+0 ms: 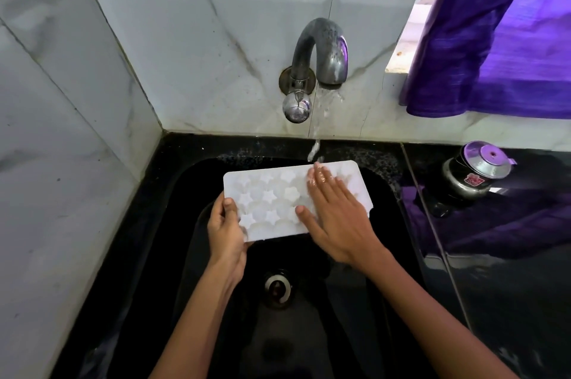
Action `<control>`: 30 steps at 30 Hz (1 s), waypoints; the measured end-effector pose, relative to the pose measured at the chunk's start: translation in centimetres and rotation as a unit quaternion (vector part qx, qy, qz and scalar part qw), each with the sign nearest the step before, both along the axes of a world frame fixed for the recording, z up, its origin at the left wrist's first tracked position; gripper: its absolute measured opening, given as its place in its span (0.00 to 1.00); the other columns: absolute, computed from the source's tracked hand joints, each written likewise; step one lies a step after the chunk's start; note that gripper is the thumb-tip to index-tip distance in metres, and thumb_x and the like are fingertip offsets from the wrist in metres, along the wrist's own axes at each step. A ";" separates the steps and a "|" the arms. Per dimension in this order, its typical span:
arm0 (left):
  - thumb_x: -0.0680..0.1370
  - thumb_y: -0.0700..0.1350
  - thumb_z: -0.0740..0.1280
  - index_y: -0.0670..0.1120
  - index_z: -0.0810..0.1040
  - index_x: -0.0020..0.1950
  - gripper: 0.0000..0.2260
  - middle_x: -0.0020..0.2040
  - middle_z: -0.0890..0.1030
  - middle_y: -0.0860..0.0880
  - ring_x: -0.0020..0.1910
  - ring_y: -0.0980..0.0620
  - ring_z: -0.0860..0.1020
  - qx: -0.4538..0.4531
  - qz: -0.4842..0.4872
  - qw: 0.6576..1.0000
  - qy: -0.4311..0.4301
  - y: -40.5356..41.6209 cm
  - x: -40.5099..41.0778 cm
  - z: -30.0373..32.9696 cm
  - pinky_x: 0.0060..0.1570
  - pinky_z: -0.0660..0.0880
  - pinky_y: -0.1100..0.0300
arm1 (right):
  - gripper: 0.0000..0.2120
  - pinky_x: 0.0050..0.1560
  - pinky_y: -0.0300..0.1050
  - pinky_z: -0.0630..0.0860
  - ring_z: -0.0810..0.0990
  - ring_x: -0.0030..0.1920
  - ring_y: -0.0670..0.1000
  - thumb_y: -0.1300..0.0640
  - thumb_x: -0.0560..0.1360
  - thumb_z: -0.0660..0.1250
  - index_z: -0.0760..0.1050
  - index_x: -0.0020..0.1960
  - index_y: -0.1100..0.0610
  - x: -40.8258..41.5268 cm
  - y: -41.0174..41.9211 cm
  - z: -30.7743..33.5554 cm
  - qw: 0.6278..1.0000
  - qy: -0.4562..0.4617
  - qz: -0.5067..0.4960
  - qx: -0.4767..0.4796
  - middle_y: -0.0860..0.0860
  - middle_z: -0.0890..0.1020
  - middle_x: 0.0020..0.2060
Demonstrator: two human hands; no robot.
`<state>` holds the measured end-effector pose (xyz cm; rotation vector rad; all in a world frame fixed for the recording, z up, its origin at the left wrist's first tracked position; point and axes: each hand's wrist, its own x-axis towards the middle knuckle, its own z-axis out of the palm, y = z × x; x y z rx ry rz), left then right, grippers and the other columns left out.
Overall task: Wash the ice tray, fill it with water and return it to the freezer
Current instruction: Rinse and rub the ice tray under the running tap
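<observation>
Two hands on ice tray (272,199): left hand (227,232) gripping 8 o'clock corner, right hand (336,218) flat at 3, long axis running 9-to-3 under tap (321,51).

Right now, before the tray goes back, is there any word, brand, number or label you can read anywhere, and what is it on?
No text can be read anywhere in this view.
Metal container on the counter: a red sticker on its side, print too small and blurred to read.
Ice tray, held by the left hand under the flat right hand: star-shaped moulds only, no lettering visible.
Tap and wall tiles: no markings visible.
</observation>
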<state>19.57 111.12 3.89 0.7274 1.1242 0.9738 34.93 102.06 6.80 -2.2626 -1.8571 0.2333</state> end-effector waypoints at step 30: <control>0.82 0.48 0.57 0.46 0.73 0.66 0.15 0.55 0.82 0.44 0.49 0.47 0.83 -0.053 -0.113 0.990 -0.069 -0.3 4.5 0.5 0.45 0.81 0.50 | 0.30 0.73 0.42 0.31 0.34 0.75 0.47 0.43 0.77 0.30 0.35 0.75 0.55 -0.5 -1.4 1.0 0.997 -0.071 0.030 -0.006 0.51 0.41 0.77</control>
